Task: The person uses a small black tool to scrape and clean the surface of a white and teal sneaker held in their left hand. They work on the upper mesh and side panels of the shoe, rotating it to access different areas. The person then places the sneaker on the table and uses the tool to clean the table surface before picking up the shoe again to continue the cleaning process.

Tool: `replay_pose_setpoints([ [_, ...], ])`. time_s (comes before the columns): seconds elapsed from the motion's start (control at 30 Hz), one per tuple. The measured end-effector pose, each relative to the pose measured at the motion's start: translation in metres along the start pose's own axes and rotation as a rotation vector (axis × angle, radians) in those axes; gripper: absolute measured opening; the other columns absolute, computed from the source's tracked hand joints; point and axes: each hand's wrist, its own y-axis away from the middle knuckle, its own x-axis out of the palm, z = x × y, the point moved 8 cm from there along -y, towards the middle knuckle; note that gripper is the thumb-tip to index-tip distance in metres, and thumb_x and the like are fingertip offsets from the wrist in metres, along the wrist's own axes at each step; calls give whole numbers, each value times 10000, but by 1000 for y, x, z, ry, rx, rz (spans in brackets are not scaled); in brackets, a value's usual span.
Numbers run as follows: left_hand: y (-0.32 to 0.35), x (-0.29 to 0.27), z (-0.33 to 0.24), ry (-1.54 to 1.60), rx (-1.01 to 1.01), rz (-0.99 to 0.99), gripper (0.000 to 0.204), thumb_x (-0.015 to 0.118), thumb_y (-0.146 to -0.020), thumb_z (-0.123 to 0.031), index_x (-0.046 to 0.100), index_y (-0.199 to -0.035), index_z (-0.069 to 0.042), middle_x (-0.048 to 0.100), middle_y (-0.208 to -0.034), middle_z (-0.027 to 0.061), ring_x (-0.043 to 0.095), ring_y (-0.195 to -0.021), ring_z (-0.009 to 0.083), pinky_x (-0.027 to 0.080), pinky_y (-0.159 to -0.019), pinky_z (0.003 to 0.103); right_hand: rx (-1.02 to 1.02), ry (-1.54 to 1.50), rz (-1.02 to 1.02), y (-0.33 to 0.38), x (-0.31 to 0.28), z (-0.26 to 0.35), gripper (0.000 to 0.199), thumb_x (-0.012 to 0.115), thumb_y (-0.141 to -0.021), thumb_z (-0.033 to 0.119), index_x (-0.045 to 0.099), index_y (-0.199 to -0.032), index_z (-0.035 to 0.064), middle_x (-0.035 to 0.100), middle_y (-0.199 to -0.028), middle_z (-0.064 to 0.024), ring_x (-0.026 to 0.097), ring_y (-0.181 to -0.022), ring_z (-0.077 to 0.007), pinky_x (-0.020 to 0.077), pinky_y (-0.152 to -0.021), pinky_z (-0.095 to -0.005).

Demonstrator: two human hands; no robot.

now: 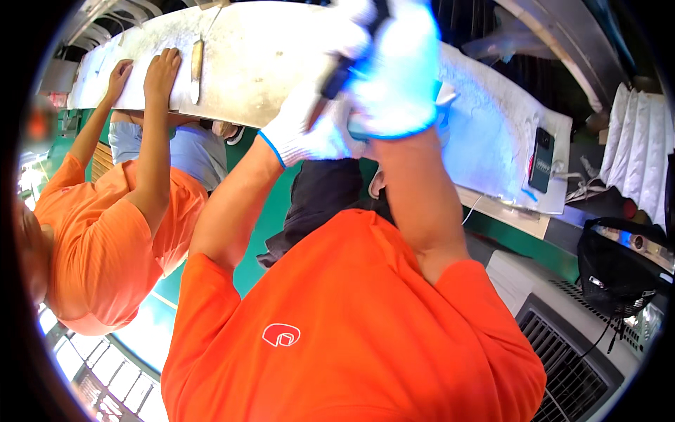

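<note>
Both my hands wear white knit gloves with blue cuffs and are close together over the worktable. My right hand [401,84] is washed out by bright bluish light and blurred. Its fingers appear wrapped round a long, narrow black thing [339,77]. The lower end of that thing is brownish and slants down across my left hand [309,126]; its kind cannot be made out. My left hand lies just left of and below the right, its fingers hidden by glare and the black thing. Something small and teal shows between the hands, too blurred to name.
A pale, stained worktable [246,63] curves across the top. A wooden-handled knife [197,70] lies on it beside a co-worker's bare hands [160,74]. At right are a black phone [541,160], a black bag [615,264] and a grey vented machine [562,352].
</note>
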Motion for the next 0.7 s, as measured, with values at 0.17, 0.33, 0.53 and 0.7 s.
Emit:
replay_pose_setpoints([
  [0.17,-5,-20,-22,16,14,-173,1153,944,-678,-536,504,-1660,-123,717,-1398,249,738,-1212,452,595,-1040,524,-243,319,-200,22,-109,66,504,605,-1138,604,667,-955,138,652,-767,-40,564,-567,-166,452,-540,-319],
  [0.33,-8,-33,-32,114,-35,-12,1135,937,-686,-487,490,-1656,-100,685,-1450,247,707,-1276,452,586,-1058,506,-253,359,-298,33,-113,49,506,575,-1149,613,650,-963,148,614,-746,-22,542,-557,-159,445,-527,-326],
  [0.53,-21,-24,-58,19,-149,-68,986,926,-711,-432,558,-1527,-19,687,-1376,248,682,-1256,454,577,-1049,514,-282,349,-176,43,-105,36,513,516,-1180,587,632,-967,134,577,-738,-34,517,-556,-167,419,-509,-323],
  [0.7,-13,-18,-50,-7,-113,-133,1138,933,-666,-387,475,-1655,-58,627,-1528,248,646,-1363,451,561,-1120,499,-453,1138,-290,61,-114,158,532,526,-1199,513,604,-870,103,524,-670,4,481,-529,-118,365,-500,-309],
])
